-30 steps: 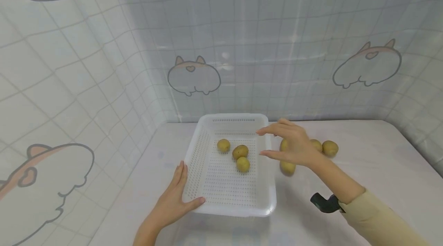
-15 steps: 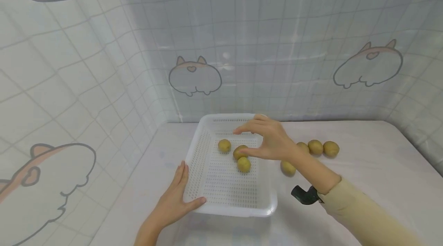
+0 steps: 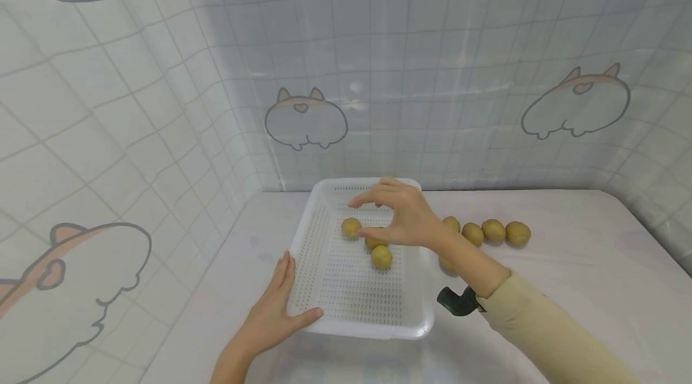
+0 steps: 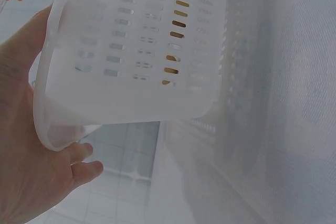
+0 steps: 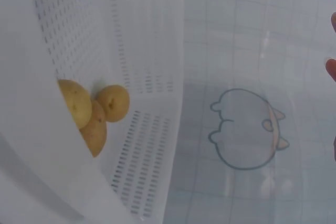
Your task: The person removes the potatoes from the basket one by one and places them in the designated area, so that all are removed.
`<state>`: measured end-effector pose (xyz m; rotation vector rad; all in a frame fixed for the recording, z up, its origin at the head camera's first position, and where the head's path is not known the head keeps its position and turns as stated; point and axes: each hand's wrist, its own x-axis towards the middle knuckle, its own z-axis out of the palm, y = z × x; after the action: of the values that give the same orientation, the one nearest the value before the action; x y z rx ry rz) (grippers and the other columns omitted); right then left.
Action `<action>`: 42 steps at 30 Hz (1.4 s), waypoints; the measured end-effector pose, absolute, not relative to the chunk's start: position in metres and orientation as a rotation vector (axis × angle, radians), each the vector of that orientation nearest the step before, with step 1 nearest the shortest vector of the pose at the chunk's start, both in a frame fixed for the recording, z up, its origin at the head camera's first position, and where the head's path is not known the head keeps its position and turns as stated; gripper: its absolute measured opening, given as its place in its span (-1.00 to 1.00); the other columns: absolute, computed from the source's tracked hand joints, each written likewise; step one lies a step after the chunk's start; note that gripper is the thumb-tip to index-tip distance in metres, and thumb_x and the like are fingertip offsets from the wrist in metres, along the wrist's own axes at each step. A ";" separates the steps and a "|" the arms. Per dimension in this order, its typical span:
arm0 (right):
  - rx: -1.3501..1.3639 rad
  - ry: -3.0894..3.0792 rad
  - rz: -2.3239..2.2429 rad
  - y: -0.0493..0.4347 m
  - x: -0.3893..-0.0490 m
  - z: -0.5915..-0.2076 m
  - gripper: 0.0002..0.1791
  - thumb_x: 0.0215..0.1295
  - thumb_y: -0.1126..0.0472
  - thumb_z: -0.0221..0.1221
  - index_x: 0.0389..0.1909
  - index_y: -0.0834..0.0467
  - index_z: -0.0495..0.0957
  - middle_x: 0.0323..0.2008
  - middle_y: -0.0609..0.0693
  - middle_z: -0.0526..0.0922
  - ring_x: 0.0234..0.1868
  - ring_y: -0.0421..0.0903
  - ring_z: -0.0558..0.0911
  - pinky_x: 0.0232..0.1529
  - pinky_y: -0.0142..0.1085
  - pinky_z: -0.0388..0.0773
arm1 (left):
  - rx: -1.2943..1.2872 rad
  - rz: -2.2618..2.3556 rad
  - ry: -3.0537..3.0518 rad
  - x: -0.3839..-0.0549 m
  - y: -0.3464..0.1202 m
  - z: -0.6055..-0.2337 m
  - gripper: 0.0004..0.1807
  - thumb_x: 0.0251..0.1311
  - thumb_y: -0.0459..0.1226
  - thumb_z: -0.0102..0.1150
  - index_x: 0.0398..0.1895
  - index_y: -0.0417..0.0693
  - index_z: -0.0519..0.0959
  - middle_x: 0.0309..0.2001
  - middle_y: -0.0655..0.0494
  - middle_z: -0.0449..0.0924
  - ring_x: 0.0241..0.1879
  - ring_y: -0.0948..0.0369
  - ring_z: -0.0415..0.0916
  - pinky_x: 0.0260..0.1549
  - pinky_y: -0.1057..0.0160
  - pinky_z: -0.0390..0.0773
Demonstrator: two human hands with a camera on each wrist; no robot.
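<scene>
A white slotted plastic basket (image 3: 357, 312) stands on the table with three potatoes (image 3: 381, 258) lying in it. My left hand (image 3: 273, 312) rests at its near left corner, fingers straight along the left side and thumb over the front rim. In the left wrist view, that hand (image 4: 26, 166) lies against the basket's edge. Over the basket's far part is my right hand (image 3: 402, 213), its thumb and fingers spread apart with nothing between them. It partly hides one potato (image 3: 376, 240). The right wrist view shows only some right fingertips (image 5: 331, 69) at its edge.
Several more potatoes (image 3: 494, 231) lie on the table right of the basket, one partly hidden by the right forearm. A dark curved piece (image 3: 457, 301) sticks out at the right sleeve's cuff. Patterned wall sheeting (image 3: 432, 107) stands behind and at both sides.
My right hand has moved left from beside the loose potatoes to over the basket, thumb and fingers still apart. The left hand and basket have stayed in place.
</scene>
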<state>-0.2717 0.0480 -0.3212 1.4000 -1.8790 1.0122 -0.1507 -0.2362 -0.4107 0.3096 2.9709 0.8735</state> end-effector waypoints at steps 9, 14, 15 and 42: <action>1.343 -2.038 0.978 0.031 -0.273 -0.325 -0.57 -0.12 0.01 0.52 -0.17 0.04 0.71 -0.20 -0.22 0.71 -0.28 -0.27 0.50 -0.32 -0.44 0.48 | 0.279 0.870 2.966 -0.150 -0.237 -0.411 0.26 0.03 0.20 0.30 0.49 -0.33 -0.21 0.52 -0.14 -0.42 0.48 -0.13 -0.33 0.27 -0.27 0.05; 1.248 -2.221 0.903 0.020 -0.273 -0.327 -0.58 -0.06 -0.07 0.48 -0.15 -0.03 0.71 -0.24 -0.27 0.71 -0.25 -0.27 0.52 -0.36 -0.41 0.49 | 0.279 0.860 2.972 -0.151 -0.237 -0.412 0.25 0.03 0.20 0.30 0.49 -0.33 -0.20 0.52 -0.16 -0.41 0.47 -0.14 -0.30 0.26 -0.28 0.09; 1.231 -2.264 0.883 0.018 -0.274 -0.327 -0.57 -0.05 -0.09 0.46 -0.13 -0.05 0.70 -0.25 -0.28 0.70 -0.25 -0.26 0.53 -0.36 -0.41 0.49 | 0.278 0.861 2.971 -0.151 -0.237 -0.412 0.25 0.03 0.20 0.30 0.49 -0.33 -0.20 0.52 -0.16 -0.41 0.47 -0.15 -0.29 0.25 -0.29 0.09; 0.518 -3.322 0.423 0.001 -0.301 -0.368 -0.55 -0.16 -0.19 0.48 -0.50 0.10 0.61 -0.60 -0.12 0.55 -0.53 -0.17 0.45 -0.48 -0.32 0.44 | 0.270 0.877 2.943 -0.153 -0.235 -0.408 0.27 0.02 0.22 0.29 0.50 -0.27 -0.25 0.52 -0.16 -0.43 0.47 -0.15 -0.32 0.28 -0.27 0.05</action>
<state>-0.3013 0.0006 -0.3684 0.5176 -3.3224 0.4225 -0.1527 -0.2352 -0.4083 0.2702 2.9425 0.8766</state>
